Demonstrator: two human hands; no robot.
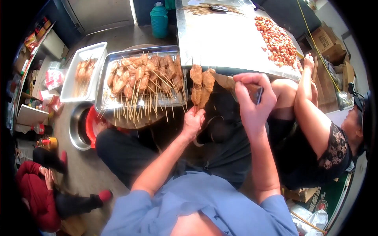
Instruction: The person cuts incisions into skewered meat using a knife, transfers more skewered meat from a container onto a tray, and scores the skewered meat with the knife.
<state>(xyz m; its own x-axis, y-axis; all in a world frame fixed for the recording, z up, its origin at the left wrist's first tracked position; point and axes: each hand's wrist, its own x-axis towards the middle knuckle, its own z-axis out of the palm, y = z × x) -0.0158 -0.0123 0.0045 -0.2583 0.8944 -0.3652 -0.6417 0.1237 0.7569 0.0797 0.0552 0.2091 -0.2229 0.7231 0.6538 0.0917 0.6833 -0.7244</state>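
Observation:
My left hand [193, 122] is closed around the lower ends of two meat skewers [206, 88], holding them upright above my lap, close to the table edge. The pieces on them are brown and glossy, like seasoned wings. In my closed right hand [256, 98] is a knife [225, 81], its dark handle partly showing in my fist. The blade points left, its tip beside or touching the right-hand skewer; I cannot tell whether it cuts in. Left of my hands, a metal tray [100, 87] is piled with many similar meat skewers [143, 74], their sticks jutting toward me.
A white bin [67, 87] with more skewers stands beyond the tray. The pale table [220, 39] carries diced meat [277, 45] and bamboo sticks [197, 8]. A person [315, 118] sits close at my right, another [39, 196] at far left. Metal basin [75, 131] and teal flask [159, 21] stand nearby.

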